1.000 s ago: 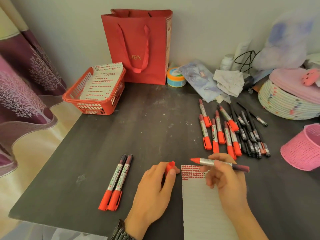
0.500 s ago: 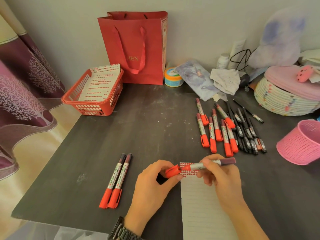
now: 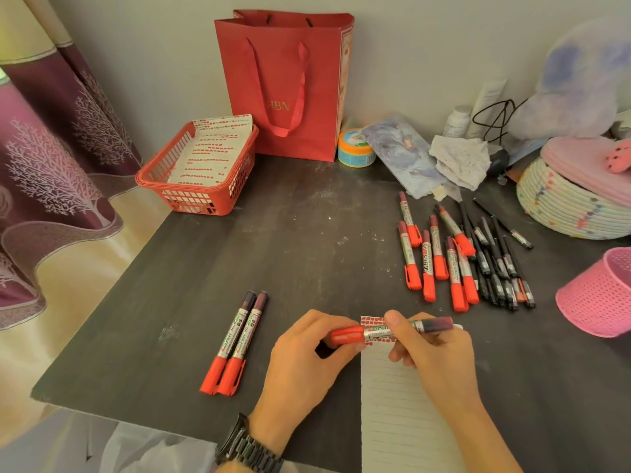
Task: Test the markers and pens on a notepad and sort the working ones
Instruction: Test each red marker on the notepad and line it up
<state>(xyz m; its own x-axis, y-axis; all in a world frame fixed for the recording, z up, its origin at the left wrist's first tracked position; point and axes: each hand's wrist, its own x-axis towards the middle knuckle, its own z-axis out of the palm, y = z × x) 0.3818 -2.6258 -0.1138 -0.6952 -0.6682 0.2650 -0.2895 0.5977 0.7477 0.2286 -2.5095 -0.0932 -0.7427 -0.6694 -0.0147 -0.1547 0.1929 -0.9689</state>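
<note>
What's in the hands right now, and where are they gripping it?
One red marker, held by both hands above the notepad: left hand fingers pinch its red cap, right hand fingers grip its middle.

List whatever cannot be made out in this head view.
All in the head view:
Notepad: lower end cut by the bottom edge; test marks partly behind the marker, left hand and right hand.
Red basket: the marked sheet hides anything beneath.
Red bag: its walls hide the inside.
Black pens: print too small.
Pink cup: cut by the right edge.
</note>
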